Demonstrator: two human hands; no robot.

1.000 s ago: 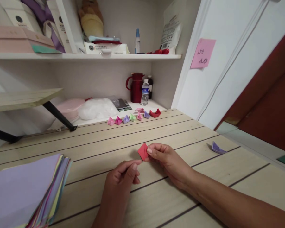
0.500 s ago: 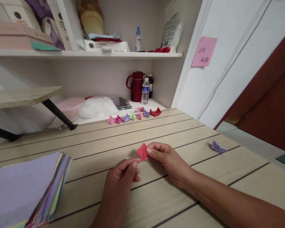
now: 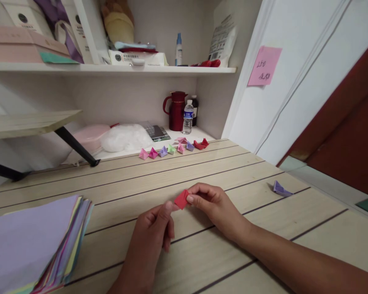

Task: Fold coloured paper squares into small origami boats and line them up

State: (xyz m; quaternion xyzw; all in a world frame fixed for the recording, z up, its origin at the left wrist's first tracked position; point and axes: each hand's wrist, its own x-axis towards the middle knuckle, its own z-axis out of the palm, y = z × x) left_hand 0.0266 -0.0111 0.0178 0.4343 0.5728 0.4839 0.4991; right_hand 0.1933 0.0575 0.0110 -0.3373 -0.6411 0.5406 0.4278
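Note:
A small folded square of red paper (image 3: 181, 199) is held just above the table, turned so that one corner points down. My right hand (image 3: 213, 206) pinches it at its right corner between thumb and forefinger. At the left corner is my left hand (image 3: 153, 230), its thumb and forefinger closed at the paper's edge and its other fingers curled. The left forefinger's tip is partly hidden by the paper. Beyond the hands, several small folded paper boats (image 3: 171, 150) in pink, purple, green and red stand in a row. A purple paper boat (image 3: 282, 189) lies apart at the right.
A stack of coloured paper sheets (image 3: 33, 241) lies at the table's left. Behind the table, a shelf holds a red jug (image 3: 177, 112), a water bottle (image 3: 188, 118) and a white plastic bag (image 3: 125, 138). A small raised board (image 3: 30, 123) stands at the left on black legs.
The red paper has shifted slightly left and tilted, and its face looks different. My left thumb has moved to the paper's left corner. My right hand keeps its pinch.

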